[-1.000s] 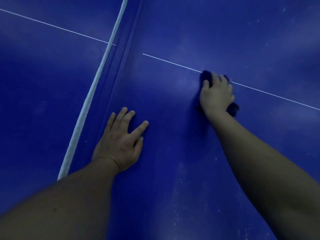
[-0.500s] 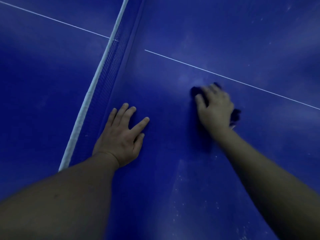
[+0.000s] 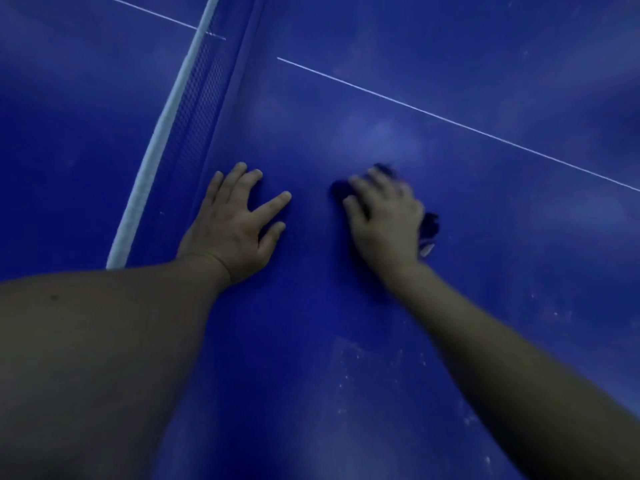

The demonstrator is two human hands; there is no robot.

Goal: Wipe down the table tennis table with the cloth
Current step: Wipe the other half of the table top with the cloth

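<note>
1. The cloth (image 3: 429, 226), dark and bunched, is being pressed onto the counter (image 3: 502, 258) under the right hand (image 3: 384, 223). It is lying on the near side of the white line (image 3: 450, 121) and just right of the left hand (image 3: 235, 226). Only its edges are showing, past the fingertips and at the hand's outer side.
2. The right fingers (image 3: 375, 176) are being held bent over the wad and clamped on it. Motion blur is hiding finer detail of the grip.
3. The left hand is being laid flat on the counter beside the net (image 3: 194, 109). Its fingers (image 3: 273, 202) are being spread apart, with nothing held. It is being judged a brace for the lean.
4. The step in hand is being read as a wiping stroke across the strip between the net and the line.
5. Better coverage is being expected if the cloth is opened flatter under the palm, so that more fabric is being dragged per pass.
6. Even downward pressure and overlapping passes are being advised. A pale haze (image 3: 381, 133) is showing beyond the right hand and is being judged unfinished.
7. Pale specks (image 3: 349, 368) are lying nearer the body. These are being judged work not yet done.
8. Care is being advised near the net base, where the wad could be snagged on the mesh.
9. The patch under the left palm is being shielded from the cloth, so the brace is being marked for shifting at some point.
</note>
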